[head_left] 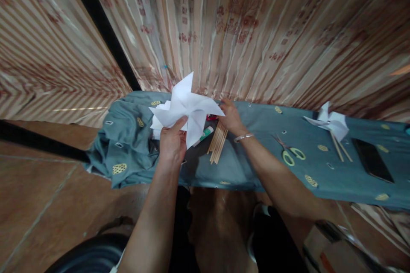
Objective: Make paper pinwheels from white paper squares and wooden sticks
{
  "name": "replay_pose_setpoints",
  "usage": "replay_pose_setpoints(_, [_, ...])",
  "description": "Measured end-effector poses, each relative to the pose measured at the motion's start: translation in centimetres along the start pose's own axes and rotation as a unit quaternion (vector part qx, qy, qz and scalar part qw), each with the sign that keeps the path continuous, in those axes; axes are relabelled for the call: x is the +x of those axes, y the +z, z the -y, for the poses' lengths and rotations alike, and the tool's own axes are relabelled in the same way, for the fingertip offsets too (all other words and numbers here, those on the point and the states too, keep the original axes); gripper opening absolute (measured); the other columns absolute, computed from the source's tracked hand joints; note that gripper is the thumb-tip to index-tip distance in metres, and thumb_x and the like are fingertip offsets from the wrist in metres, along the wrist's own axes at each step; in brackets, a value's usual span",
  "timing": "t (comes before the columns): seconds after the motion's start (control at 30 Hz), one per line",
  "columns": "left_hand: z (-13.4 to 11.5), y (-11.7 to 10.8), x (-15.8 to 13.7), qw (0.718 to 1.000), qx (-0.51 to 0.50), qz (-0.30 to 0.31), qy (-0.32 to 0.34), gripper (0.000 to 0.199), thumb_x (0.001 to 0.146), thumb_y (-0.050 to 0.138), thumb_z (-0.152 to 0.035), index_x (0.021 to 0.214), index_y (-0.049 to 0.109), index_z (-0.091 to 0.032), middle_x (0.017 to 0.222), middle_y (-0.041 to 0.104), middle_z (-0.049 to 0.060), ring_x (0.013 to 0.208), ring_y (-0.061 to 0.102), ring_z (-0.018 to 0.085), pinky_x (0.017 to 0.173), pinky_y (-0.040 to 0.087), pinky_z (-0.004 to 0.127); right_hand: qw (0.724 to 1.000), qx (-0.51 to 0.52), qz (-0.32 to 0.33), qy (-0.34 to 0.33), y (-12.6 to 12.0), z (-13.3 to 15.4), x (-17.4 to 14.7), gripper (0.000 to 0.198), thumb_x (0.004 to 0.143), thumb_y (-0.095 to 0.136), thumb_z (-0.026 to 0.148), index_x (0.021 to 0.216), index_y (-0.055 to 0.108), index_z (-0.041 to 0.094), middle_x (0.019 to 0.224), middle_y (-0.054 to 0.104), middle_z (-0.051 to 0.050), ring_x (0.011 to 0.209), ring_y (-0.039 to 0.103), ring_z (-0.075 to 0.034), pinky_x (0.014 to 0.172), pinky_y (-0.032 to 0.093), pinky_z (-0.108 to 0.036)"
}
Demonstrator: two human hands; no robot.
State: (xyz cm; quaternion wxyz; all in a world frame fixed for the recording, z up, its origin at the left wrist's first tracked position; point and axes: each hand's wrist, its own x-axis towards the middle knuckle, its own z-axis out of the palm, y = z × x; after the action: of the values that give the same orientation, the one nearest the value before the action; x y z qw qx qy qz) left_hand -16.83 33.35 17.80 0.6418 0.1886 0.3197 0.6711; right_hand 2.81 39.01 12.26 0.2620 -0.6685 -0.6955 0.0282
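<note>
Your left hand (173,140): pinching one white paper pinwheel (188,104), thumb laid on its front near the middle, the other fingers partly hidden behind it. The pinwheel is raised over the surface (253,168), its blades spread above and to both sides of your left hand, one tip reaching towards your right.

Your right hand (231,115): fingers bent, tips partly covered by that blade; whether they grip anything, you cannot tell. One silver bracelet (244,137), on your right wrist.

Between your hands: one bundle of wooden sticks (218,145), lying with upper ends just below your right hand; one green-and-white glue stick (204,135), slanted, partly behind the pinwheel; one red item (211,117), mostly hidden.

Behind your left hand: several sheets of white paper (156,127), partly covered by the pinwheel.

Right of your right hand: one pair of scissors (286,147), pale green handles, blades apart. Farther right: a second pinwheel (335,121), white, with two thin sticks (337,147) showing below it; then one dark phone (373,160), lying flat.

Beneath all: a blue-green cloth with yellow motifs, draped over the surface. Beyond both hands: one patterned curtain (237,30).
</note>
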Motion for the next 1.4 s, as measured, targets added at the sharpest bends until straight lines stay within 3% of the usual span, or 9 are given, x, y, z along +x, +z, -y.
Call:
replay_pose_setpoints(0.17, [0.8, 0.6, -0.7, 0.999, 0.016, 0.025, -0.016, 0.039, 0.043, 0.084, -0.014, 0.080, 0.072, -0.013, 0.080, 0.077, 0.005, 0.087, 0.072, 0.024, 0.087, 0.056, 0.035, 0.984, 0.151, -0.029, 0.089, -3.1, -3.9, -9.7, 0.018, 0.080, 0.058, 0.033, 0.076, 0.071, 0.021, 0.128, 0.062, -0.010, 0.122, 0.055, -0.028, 0.104, 0.040, -0.047])
replay_pose_setpoints(0.27, [1.8, 1.1, -1.4, 0.997, 0.044, 0.047, -0.042, 0.038, 0.042, 0.085, -0.018, 0.078, 0.072, -0.014, 0.081, 0.077, 0.006, 0.089, 0.072, 0.026, 0.084, 0.056, 0.034, 0.972, 0.173, -0.024, 0.155, -4.2, -6.3, -15.7, 0.018, 0.076, 0.060, 0.037, 0.073, 0.070, 0.023, 0.124, 0.064, -0.009, 0.123, 0.054, -0.028, 0.106, 0.037, -0.048])
replay_pose_setpoints(0.37, [3.0, 1.6, -2.2, 0.994, 0.064, 0.066, -0.058, 0.039, 0.044, 0.085, -0.021, 0.080, 0.072, -0.014, 0.082, 0.076, 0.006, 0.092, 0.071, 0.027, 0.084, 0.055, 0.035, 0.968, 0.169, -0.030, 0.185, -4.7, -7.6, -18.5, 0.019, 0.073, 0.061, 0.039, 0.072, 0.070, 0.023, 0.129, 0.061, -0.010, 0.128, 0.049, -0.030, 0.109, 0.033, -0.049])
replay_pose_setpoints(0.63, [5.6, 3.1, -3.1, 0.991, 0.076, 0.084, -0.069, 0.034, 0.043, 0.085, -0.019, 0.073, 0.071, -0.013, 0.076, 0.076, 0.005, 0.089, 0.071, 0.027, 0.086, 0.054, 0.037, 0.967, 0.158, -0.063, 0.192, -5.0, -8.2, -18.7, 0.015, 0.074, 0.058, 0.030, 0.078, 0.070, 0.022, 0.131, 0.060, -0.009, 0.126, 0.052, -0.028, 0.108, 0.035, -0.047])
replay_pose_setpoints(0.8, [6.7, 3.9, -3.3, 0.989, 0.084, 0.087, -0.087, 0.037, 0.044, 0.085, -0.015, 0.079, 0.071, -0.013, 0.076, 0.075, 0.005, 0.092, 0.071, 0.026, 0.089, 0.053, 0.037, 0.972, 0.082, -0.082, 0.205, -7.0, -6.9, -18.8, 0.026, 0.083, 0.047, 0.027, 0.093, 0.071, 0.019, 0.110, 0.071, -0.010, 0.105, 0.065, -0.024, 0.093, 0.047, -0.038])
replay_pose_setpoints(0.93, [7.7, 4.3, -3.6, 0.987, 0.089, 0.091, -0.095, 0.041, 0.043, 0.085, -0.016, 0.082, 0.072, -0.014, 0.077, 0.075, 0.005, 0.093, 0.070, 0.026, 0.088, 0.053, 0.038, 0.968, -0.021, -0.038, 0.245, -7.8, -5.2, -18.4, 0.028, 0.089, 0.046, 0.031, 0.096, 0.071, 0.020, 0.090, 0.076, -0.009, 0.080, 0.069, -0.023, 0.074, 0.048, -0.031])
replay_pose_setpoints(1.07, [8.5, 4.3, -3.8, 0.985, 0.095, 0.102, -0.104, 0.040, 0.044, 0.086, -0.020, 0.082, 0.073, -0.016, 0.078, 0.076, 0.005, 0.091, 0.071, 0.026, 0.085, 0.055, 0.037, 0.968, -0.044, 0.017, 0.247, -7.4, -4.4, -17.8, 0.027, 0.089, 0.051, 0.038, 0.088, 0.072, 0.022, 0.079, 0.076, -0.007, 0.069, 0.069, -0.022, 0.062, 0.043, -0.028])
replay_pose_setpoints(1.27, [8.8, 4.4, -4.1, 0.983, 0.098, 0.103, -0.115, 0.043, 0.041, 0.087, -0.020, 0.082, 0.073, -0.017, 0.075, 0.076, 0.003, 0.083, 0.072, 0.024, 0.082, 0.055, 0.036, 0.974, -0.030, 0.074, 0.212, -7.4, -4.3, -17.5, 0.016, 0.086, 0.057, 0.031, 0.088, 0.071, 0.024, 0.081, 0.075, -0.004, 0.076, 0.070, -0.022, 0.065, 0.044, -0.027])
replay_pose_setpoints(1.4, [9.0, 4.6, -4.5, 0.980, 0.100, 0.107, -0.133, 0.039, 0.041, 0.087, -0.022, 0.077, 0.072, -0.016, 0.072, 0.075, 0.003, 0.073, 0.070, 0.021, 0.077, 0.055, 0.035, 0.979, -0.075, 0.088, 0.169, -7.5, -3.9, -17.9, 0.016, 0.086, 0.055, 0.023, 0.092, 0.070, 0.022, 0.088, 0.075, -0.006, 0.083, 0.068, -0.022, 0.073, 0.046, -0.028])
